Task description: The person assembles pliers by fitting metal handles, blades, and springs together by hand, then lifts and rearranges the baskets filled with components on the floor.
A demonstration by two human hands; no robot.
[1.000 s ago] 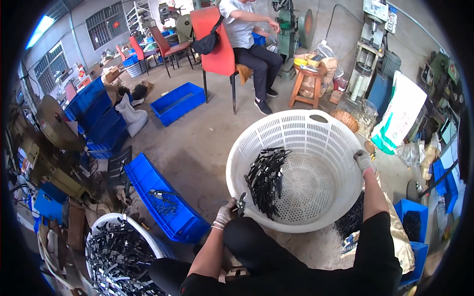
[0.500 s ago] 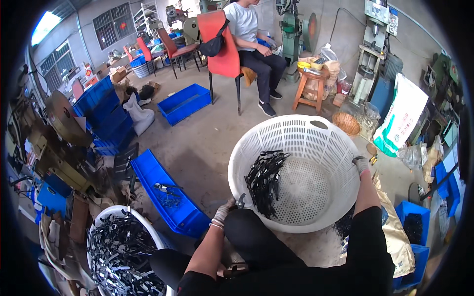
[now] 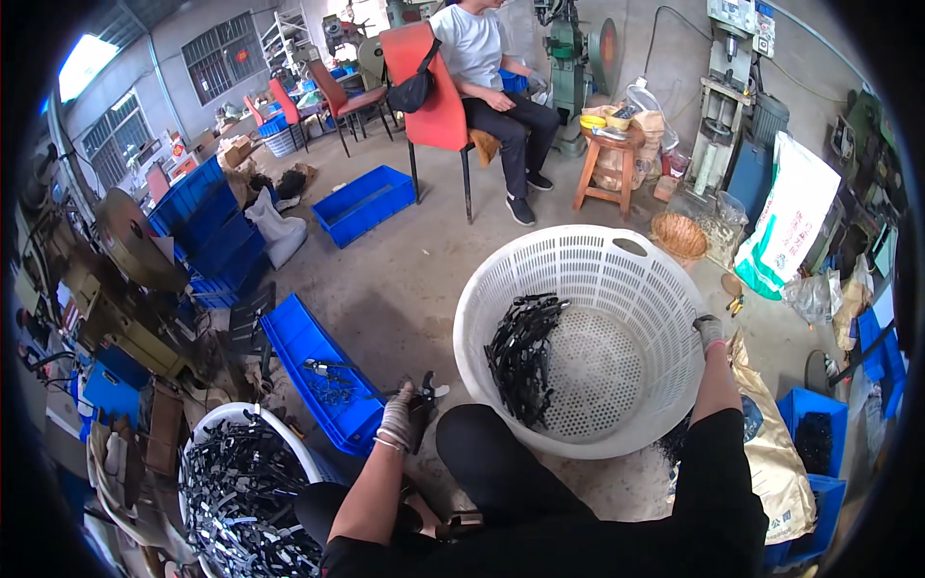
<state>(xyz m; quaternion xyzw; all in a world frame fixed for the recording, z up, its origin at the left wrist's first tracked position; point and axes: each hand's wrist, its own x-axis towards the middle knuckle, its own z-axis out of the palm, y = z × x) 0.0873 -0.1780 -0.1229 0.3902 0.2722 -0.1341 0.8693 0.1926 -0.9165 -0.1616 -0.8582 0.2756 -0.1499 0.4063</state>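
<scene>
Your left hand [image 3: 397,416], in a pale glove, is curled around a dark tool [image 3: 424,393] with a pale metal tip; it looks like a pair of pliers or cutters, though your fingers and the small scale hide much of it. You have it just left of the large white basket [image 3: 605,446], apart from the rim. Your right hand [image 3: 710,332], also gloved, has its fingers bent over that basket's right rim.

The basket stands upright in front of you, with slotted walls and a perforated floor. Inside it, a heap of long black parts [image 3: 525,361] lies on the left, against the wall. Your knee [image 3: 479,438] is just beside the near left edge.

To your left, a blue bin [image 3: 289,332] holds a few dark and metallic pieces, and nearer, a second white basket [image 3: 304,460] is heaped with more black parts. On your right, a golden sack [image 3: 771,486] lies beside blue tubs [image 3: 829,400]. At the far side, a co-worker [image 3: 477,48] sits on a red chair [image 3: 421,106], left of a wooden stool [image 3: 586,178].
</scene>
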